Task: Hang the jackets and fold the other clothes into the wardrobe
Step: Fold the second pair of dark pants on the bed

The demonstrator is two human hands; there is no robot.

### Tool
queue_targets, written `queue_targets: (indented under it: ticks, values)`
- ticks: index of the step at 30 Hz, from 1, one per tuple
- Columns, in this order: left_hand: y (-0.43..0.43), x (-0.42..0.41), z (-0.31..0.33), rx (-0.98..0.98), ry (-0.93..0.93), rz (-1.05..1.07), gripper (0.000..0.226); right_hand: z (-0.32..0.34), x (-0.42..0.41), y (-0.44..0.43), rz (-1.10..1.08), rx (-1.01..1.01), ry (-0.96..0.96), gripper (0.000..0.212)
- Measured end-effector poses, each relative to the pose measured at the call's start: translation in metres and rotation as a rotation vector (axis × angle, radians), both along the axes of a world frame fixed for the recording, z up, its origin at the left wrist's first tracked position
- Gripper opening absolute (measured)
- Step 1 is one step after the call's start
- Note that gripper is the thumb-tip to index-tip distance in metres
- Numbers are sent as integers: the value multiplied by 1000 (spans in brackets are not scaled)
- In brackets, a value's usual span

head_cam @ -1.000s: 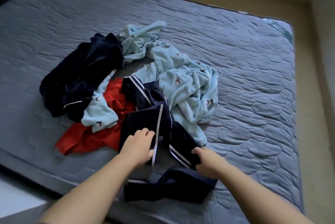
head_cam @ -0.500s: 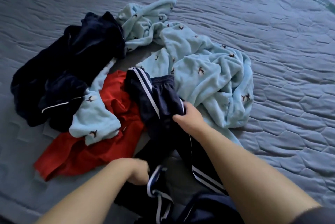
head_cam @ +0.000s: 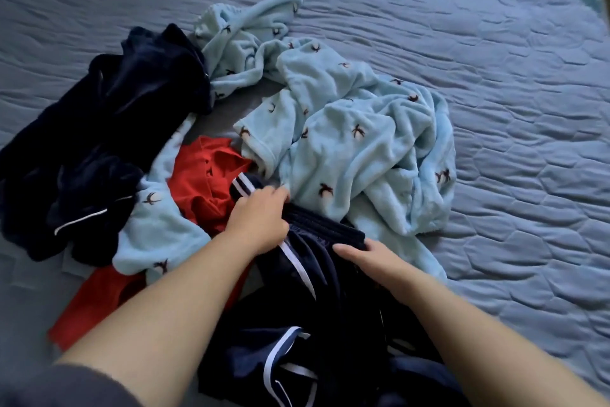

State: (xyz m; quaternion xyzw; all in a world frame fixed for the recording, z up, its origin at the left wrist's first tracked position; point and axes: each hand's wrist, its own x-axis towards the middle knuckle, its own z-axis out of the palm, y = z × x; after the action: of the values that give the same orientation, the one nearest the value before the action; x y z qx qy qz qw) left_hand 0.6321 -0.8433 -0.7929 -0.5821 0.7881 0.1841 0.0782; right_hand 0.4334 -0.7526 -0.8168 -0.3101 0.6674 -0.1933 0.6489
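The head view looks down on a quilted blue-grey mattress, which carries a loose heap of clothes in four colours. Nearest the person lie one pair of navy trousers with white side stripes, crumpled and trailing toward the bottom edge of the view. Two bare hands hold them. The left hand has its fingers curled over the left end of the ribbed waistband, right where a white stripe runs. The right hand takes the waistband's right end with its thumb laid flat on top; its other fingers are hidden under the cloth, so their exact curl cannot be told. The waistband is stretched between the two hands. One red garment lies just left of the trousers, partly under them and partly under the left forearm. The light blue fleece, printed with small dark birds, shows as two masses: a large one beyond and to the right of the hands, and a smaller one lying over the red cloth; whether these are one piece or two cannot be told. At far left sits a dark navy plush heap with a thin line of white piping, touching the smaller blue mass. One dark sleeve shows at the lower left corner.
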Motion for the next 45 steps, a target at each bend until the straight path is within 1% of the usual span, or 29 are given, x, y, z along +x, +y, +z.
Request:
queue_targets:
  ticks: [1,2,3,4,6,8,9,10,11,13,15,16,18,19,20,22,24,25,26,27,28,30,33,36,38,39,42,44,45]
  values:
    - [3,1,-6,86,-184,-16,35,-1,7,-2,-86,-58,23,17]
    - [7,5,-11,138,-311,17,34,-1,13,-3,-127,-100,64,10]
    - [13,11,-16,162,-359,95,35,-2,16,-1,-134,-122,101,8]
    - [18,19,-21,170,-349,196,37,-3,18,3,-128,-130,117,9]
    - [26,34,-23,142,-261,379,44,-1,15,12,-111,-157,115,10]
    - [27,42,-19,43,-189,437,52,7,7,21,-105,-214,120,8]
    - [24,43,-16,28,-173,452,57,12,2,25,-97,-247,106,8]
    - [22,43,-13,66,-183,465,61,18,-3,30,-81,-275,82,11]
    - [20,43,-11,147,-209,456,60,23,-7,35,-66,-296,53,15]
    - [20,42,-6,311,-278,393,42,34,-16,45,-72,-305,1,22]
    - [25,40,3,343,-281,372,30,43,-27,54,-110,-297,-3,29]
    - [29,39,7,351,-238,365,26,47,-33,59,-129,-293,11,30]
    - [41,32,17,456,-94,326,19,58,-44,67,-160,-290,43,26]
    - [47,28,25,515,-12,327,21,67,-50,70,-166,-289,47,24]
    - [52,24,35,532,52,343,23,78,-55,74,-165,-287,42,24]
    - [57,19,62,421,115,364,24,104,-65,83,-155,-289,27,29]
    - [58,16,94,244,143,296,25,137,-77,92,-158,-298,31,29]
    - [59,14,114,180,190,252,20,157,-84,96,-165,-310,36,25]
    - [59,12,136,152,280,223,14,178,-90,100,-173,-332,39,20]
    - [61,9,160,172,410,209,15,202,-97,103,-188,-356,39,17]
    - [63,5,185,229,535,202,25,226,-104,107,-209,-378,39,14]
    - [72,-5,241,362,694,161,37,280,-117,115,-233,-410,54,10]
    - [92,-21,328,446,828,143,29,371,-137,133,-226,-450,82,9]
    - [115,-30,415,471,936,121,18,460,-159,154,-204,-509,112,13]
    - [130,-38,469,468,984,78,17,512,-173,167,-191,-565,147,16]
    - [138,-43,496,427,986,58,19,535,-178,173,-189,-592,162,17]
    - [160,-61,571,165,933,-10,27,600,-191,186,-187,-685,210,21]
    - [169,-71,618,26,905,-19,23,642,-200,194,-188,-787,264,19]
    - [173,-74,641,-23,908,-22,20,663,-205,196,-182,-848,300,15]
